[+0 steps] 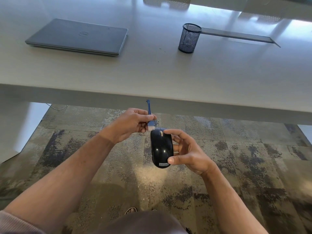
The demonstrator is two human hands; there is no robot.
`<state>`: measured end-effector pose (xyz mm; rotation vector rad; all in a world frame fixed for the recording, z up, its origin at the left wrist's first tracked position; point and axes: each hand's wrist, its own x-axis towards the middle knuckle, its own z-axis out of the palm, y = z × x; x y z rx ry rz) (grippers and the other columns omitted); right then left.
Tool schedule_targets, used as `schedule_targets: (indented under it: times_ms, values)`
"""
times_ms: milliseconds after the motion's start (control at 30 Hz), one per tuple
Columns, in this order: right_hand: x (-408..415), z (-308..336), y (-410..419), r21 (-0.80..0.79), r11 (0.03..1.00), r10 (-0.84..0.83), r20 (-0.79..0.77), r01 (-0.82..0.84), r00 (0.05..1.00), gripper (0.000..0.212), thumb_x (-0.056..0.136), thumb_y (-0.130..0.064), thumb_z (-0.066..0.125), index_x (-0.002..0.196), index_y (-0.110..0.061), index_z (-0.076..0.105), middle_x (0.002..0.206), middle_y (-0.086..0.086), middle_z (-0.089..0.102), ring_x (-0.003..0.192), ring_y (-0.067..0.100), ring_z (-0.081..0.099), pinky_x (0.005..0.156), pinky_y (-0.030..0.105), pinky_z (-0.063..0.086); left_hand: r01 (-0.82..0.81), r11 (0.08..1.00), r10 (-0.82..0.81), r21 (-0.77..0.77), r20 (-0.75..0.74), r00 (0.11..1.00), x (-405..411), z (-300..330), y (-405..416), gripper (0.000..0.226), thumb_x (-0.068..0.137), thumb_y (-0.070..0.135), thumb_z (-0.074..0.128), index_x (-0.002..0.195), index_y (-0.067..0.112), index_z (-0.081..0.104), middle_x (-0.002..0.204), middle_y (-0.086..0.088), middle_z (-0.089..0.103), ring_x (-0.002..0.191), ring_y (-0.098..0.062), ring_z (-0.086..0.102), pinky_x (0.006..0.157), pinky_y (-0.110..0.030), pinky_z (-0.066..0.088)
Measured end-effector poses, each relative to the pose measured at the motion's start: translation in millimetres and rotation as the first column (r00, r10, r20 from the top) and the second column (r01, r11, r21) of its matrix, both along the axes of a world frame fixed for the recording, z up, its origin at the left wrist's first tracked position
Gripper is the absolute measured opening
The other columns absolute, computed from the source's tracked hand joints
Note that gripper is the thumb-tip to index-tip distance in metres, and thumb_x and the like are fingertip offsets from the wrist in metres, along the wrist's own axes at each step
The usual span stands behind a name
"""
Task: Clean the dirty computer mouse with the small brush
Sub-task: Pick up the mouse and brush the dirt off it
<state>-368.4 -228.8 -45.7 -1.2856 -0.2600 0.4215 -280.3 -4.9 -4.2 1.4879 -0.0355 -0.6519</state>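
The left hand [130, 124] pinches a small blue brush [150, 119] between thumb and fingers. The brush stands almost straight up, with its thin handle pointing up toward the table [152, 71] edge and its white bristles pointing down. The bristles touch the front tip of the black computer mouse [161, 149], just beside the little scroll wheel. The right hand [187, 152] holds the mouse in the air, out in front of the table and over the patchy carpet [236, 166]. Its thumb presses near the back end by the small label, one finger lies along the front, and the other fingers curl around the far side. The mouse's shiny top faces up, and its front end points away from the person. On the table, well away from the hands, a closed gray laptop [77, 37] lies flat on the left. A dark mesh pen cup [189, 38] stands upright on the right.
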Motion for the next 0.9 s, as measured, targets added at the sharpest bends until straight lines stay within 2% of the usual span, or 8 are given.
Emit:
schedule_targets:
  times_ms: [100, 267, 433, 567, 667, 833, 900]
  values:
    - [-1, 0, -2, 0.012, 0.999, -0.035, -0.016, 0.036, 0.999, 0.069, 0.067, 0.006, 0.079, 0.128, -0.02, 0.061, 0.135, 0.013, 0.057, 0.107, 0.036, 0.068, 0.087, 0.054, 0.059, 0.021, 1.0, -0.021, -0.019, -0.023, 1.0, 1, -1, 5, 0.022, 0.095, 0.012, 0.058, 0.104, -0.004, 0.069, 0.075, -0.003, 0.065, 0.061, -0.01, 0.054, 0.054, -0.021, 0.047]
    - [0, 1, 1, 0.014, 1.0, -0.021, -0.019, 0.021, 1.0, 0.062, 0.068, 0.008, 0.078, 0.123, -0.019, 0.065, 0.133, 0.009, 0.059, 0.106, 0.035, 0.069, 0.085, 0.05, 0.06, -0.114, 0.993, 0.114, -0.042, 0.008, 0.993, 6, -2, -2, 0.022, 0.096, 0.011, 0.057, 0.106, -0.005, 0.067, 0.078, -0.008, 0.062, 0.061, -0.011, 0.055, 0.053, -0.02, 0.048]
    - [2, 3, 3, 0.008, 1.0, -0.012, -0.024, 0.012, 1.0, 0.06, 0.067, 0.007, 0.079, 0.119, -0.02, 0.068, 0.129, 0.01, 0.061, 0.105, 0.035, 0.069, 0.084, 0.05, 0.06, -0.07, 0.997, 0.07, -0.021, 0.032, 0.997, 4, -2, -14, 0.021, 0.095, 0.011, 0.059, 0.104, -0.005, 0.068, 0.074, -0.007, 0.061, 0.06, -0.012, 0.054, 0.052, -0.02, 0.047]
    - [1, -1, -2, 0.011, 0.999, -0.035, -0.024, 0.036, 0.999, 0.06, 0.068, 0.008, 0.079, 0.121, -0.019, 0.066, 0.131, 0.011, 0.061, 0.106, 0.036, 0.069, 0.085, 0.052, 0.059, -0.016, 1.0, 0.016, 0.001, 0.01, 1.0, 6, -2, -7, 0.016, 0.094, 0.01, 0.059, 0.096, -0.001, 0.07, 0.086, -0.011, 0.064, 0.061, -0.011, 0.055, 0.053, -0.021, 0.047]
    - [2, -2, -6, 0.014, 0.997, -0.073, -0.034, 0.074, 0.997, 0.06, 0.068, 0.006, 0.079, 0.121, -0.02, 0.066, 0.133, 0.015, 0.058, 0.106, 0.038, 0.069, 0.087, 0.057, 0.058, 0.024, 1.0, -0.024, 0.01, 0.001, 1.0, 5, -2, 1, 0.016, 0.093, 0.011, 0.06, 0.095, 0.0, 0.072, 0.087, -0.009, 0.066, 0.061, -0.01, 0.056, 0.055, -0.021, 0.048]
    - [3, 0, -3, 0.016, 0.999, -0.028, -0.024, 0.029, 0.999, 0.061, 0.068, 0.009, 0.078, 0.121, -0.019, 0.067, 0.132, 0.009, 0.061, 0.106, 0.035, 0.069, 0.085, 0.051, 0.06, -0.128, 0.991, 0.129, -0.044, 0.025, 0.991, 9, -2, -3, 0.019, 0.095, 0.011, 0.057, 0.102, -0.002, 0.069, 0.077, -0.008, 0.063, 0.061, -0.011, 0.056, 0.054, -0.02, 0.049]
    - [3, 1, -1, 0.009, 1.0, -0.013, -0.018, 0.013, 1.0, 0.061, 0.068, 0.009, 0.078, 0.121, -0.019, 0.067, 0.132, 0.01, 0.06, 0.105, 0.036, 0.069, 0.084, 0.05, 0.06, -0.131, 0.991, 0.132, -0.024, 0.046, 0.99, 9, -1, -8, 0.019, 0.095, 0.012, 0.058, 0.102, -0.001, 0.07, 0.078, -0.008, 0.063, 0.063, -0.011, 0.056, 0.056, -0.021, 0.049]
